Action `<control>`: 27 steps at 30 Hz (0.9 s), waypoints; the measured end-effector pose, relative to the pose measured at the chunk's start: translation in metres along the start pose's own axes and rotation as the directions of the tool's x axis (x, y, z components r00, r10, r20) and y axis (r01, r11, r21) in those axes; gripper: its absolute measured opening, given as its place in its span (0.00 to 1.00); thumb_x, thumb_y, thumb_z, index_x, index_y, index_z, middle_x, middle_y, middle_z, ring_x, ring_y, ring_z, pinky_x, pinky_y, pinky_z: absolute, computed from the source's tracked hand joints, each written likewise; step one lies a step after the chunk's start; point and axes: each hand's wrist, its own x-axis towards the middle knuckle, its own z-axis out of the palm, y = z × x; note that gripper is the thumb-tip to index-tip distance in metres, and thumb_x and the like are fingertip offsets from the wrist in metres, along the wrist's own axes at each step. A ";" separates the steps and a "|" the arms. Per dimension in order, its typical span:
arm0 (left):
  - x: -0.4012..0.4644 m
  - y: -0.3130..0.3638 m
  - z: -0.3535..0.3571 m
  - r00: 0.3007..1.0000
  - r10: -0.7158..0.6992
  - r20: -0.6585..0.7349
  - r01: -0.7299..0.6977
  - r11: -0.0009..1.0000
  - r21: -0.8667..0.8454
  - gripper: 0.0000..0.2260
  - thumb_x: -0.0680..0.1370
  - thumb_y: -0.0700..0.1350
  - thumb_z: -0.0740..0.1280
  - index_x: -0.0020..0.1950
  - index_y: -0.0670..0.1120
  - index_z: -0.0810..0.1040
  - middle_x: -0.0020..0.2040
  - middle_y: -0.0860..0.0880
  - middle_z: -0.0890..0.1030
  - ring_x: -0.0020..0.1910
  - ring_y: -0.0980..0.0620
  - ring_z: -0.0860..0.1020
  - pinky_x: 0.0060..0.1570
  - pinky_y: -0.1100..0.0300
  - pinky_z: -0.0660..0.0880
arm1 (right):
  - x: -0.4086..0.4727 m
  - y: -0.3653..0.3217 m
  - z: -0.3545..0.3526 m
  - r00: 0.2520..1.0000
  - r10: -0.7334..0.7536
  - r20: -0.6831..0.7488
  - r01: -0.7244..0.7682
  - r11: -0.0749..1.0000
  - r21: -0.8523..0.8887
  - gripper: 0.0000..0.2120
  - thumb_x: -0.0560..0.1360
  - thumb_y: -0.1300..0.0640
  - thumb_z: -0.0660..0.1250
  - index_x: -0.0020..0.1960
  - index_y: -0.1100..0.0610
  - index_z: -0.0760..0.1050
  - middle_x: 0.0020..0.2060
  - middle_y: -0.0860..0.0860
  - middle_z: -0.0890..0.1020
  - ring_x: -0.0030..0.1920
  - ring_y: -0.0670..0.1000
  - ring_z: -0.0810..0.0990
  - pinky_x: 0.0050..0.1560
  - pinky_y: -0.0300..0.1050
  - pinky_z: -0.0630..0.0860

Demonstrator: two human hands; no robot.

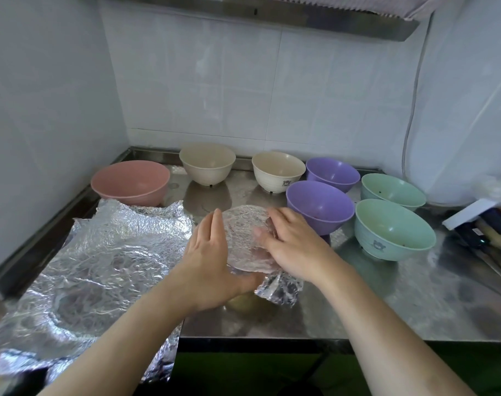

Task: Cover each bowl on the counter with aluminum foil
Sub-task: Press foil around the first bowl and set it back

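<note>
Along the bench's left edge a large crinkled foil sheet [95, 264] lies spread, running over the front edge. At the back left corner sits a pink bowl [130, 182], then two cream bowls [207, 162] [277, 171] along the back edge, two purple bowls [320, 205] [332, 172], and two green bowls [394, 228] [392, 190] toward the right edge; all seven stand uncovered. Only the foil-covered bowl [245, 230] near the middle of the front edge has its wrap on, so the task looks barely started: one nearly done, seven left. The left hand [207, 261] presses flat against that bowl's left side, fingers straight, thumb tucked under the foil skirt; its grip is wide. The right hand [292, 244] lies over the right rim, fingers loosely bent, smoothing foil down, pinching nothing. At the far right edge lies a box [469, 214], likely the foil's.
</note>
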 end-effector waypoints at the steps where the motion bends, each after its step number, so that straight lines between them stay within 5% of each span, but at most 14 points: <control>1: 0.000 0.000 -0.001 1.000 -0.003 0.004 0.003 1.000 0.002 0.67 0.62 0.75 0.73 0.83 0.49 0.34 0.84 0.52 0.42 0.84 0.49 0.45 0.81 0.46 0.56 | -0.003 0.001 0.000 1.000 0.001 -0.004 -0.001 1.000 0.006 0.38 0.84 0.32 0.54 0.86 0.51 0.51 0.83 0.46 0.56 0.83 0.47 0.52 0.80 0.49 0.55; 6: -0.001 0.001 0.002 0.999 -0.047 -0.006 0.046 0.995 -0.085 0.71 0.59 0.73 0.79 0.84 0.48 0.34 0.84 0.50 0.43 0.83 0.48 0.50 0.79 0.52 0.57 | -0.019 0.018 0.000 0.995 0.009 0.102 -0.049 0.915 0.400 0.57 0.71 0.32 0.76 0.87 0.48 0.46 0.82 0.40 0.57 0.77 0.39 0.63 0.79 0.42 0.60; 10: 0.001 -0.001 0.008 0.997 -0.045 -0.057 0.040 0.996 -0.081 0.74 0.55 0.72 0.81 0.83 0.48 0.36 0.83 0.49 0.49 0.82 0.46 0.56 0.77 0.49 0.63 | -0.026 0.041 0.015 0.990 -0.044 0.130 -0.025 0.874 0.485 0.74 0.56 0.23 0.78 0.87 0.48 0.40 0.84 0.37 0.45 0.81 0.33 0.51 0.84 0.44 0.51; 16: 0.003 -0.002 0.012 0.996 -0.045 -0.080 0.043 0.999 -0.031 0.75 0.54 0.71 0.82 0.83 0.50 0.34 0.84 0.49 0.46 0.82 0.46 0.56 0.76 0.50 0.64 | -0.030 0.044 0.028 0.996 -0.035 0.088 -0.006 0.903 0.429 0.67 0.68 0.48 0.85 0.86 0.44 0.36 0.84 0.35 0.44 0.82 0.35 0.50 0.84 0.46 0.53; 21: 0.001 -0.001 0.014 0.995 -0.014 -0.095 0.020 0.998 0.059 0.74 0.57 0.70 0.81 0.82 0.48 0.32 0.84 0.47 0.45 0.83 0.44 0.52 0.77 0.50 0.61 | -0.028 0.042 0.040 1.000 -0.022 0.020 0.011 0.906 0.424 0.70 0.67 0.50 0.86 0.85 0.42 0.33 0.83 0.33 0.39 0.83 0.38 0.49 0.84 0.51 0.54; 27: -0.002 -0.001 0.008 0.999 -0.023 -0.046 0.025 0.999 0.038 0.75 0.56 0.69 0.82 0.82 0.51 0.31 0.83 0.49 0.42 0.82 0.43 0.55 0.75 0.51 0.64 | -0.032 0.039 0.033 1.000 -0.021 0.014 0.015 0.926 0.377 0.72 0.64 0.49 0.87 0.85 0.44 0.34 0.82 0.33 0.39 0.82 0.36 0.47 0.84 0.46 0.51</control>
